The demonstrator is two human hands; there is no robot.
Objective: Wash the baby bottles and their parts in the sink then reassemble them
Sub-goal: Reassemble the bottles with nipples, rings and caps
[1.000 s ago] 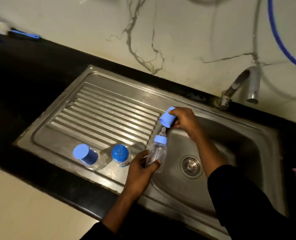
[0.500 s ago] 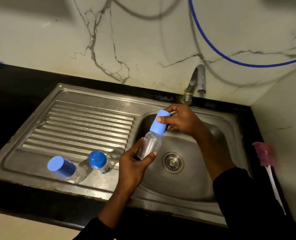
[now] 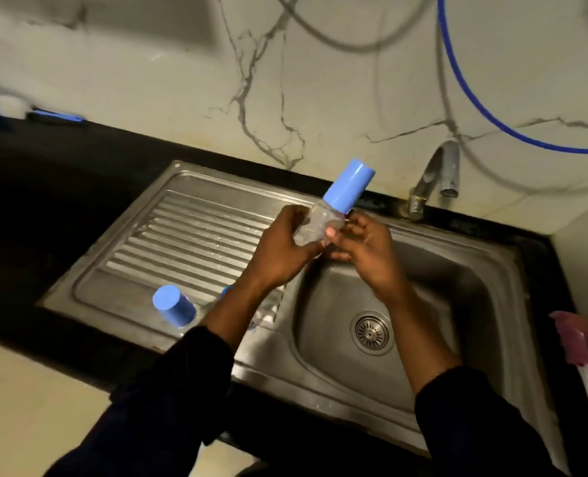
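Observation:
A clear baby bottle (image 3: pixel 315 225) with a tall blue cap (image 3: pixel 349 182) is held tilted above the sink's (image 3: pixel 492 270) left rim. My left hand (image 3: pixel 282 247) grips its clear body. My right hand (image 3: pixel 368 251) sits just right of the bottle's base, fingers loosely curled, fingertips at the bottle and off the cap. A second capped bottle (image 3: pixel 174 307) lies on the ribbed drainboard (image 3: pixel 182 235). A third one is almost hidden behind my left forearm, with only a blue sliver (image 3: pixel 226 290) showing.
The tap (image 3: pixel 433 177) stands behind the basin, with no water running, and the drain (image 3: pixel 371 332) lies below my right wrist. A pink bottle brush (image 3: pixel 574 342) rests on the black counter at the right. Blue items (image 3: pixel 55 116) lie far left by the wall.
The blue cap has gone from my right hand onto the bottle. My right hand has let go of the cap and dropped to the bottle's base, and the bottle has been raised and tilted.

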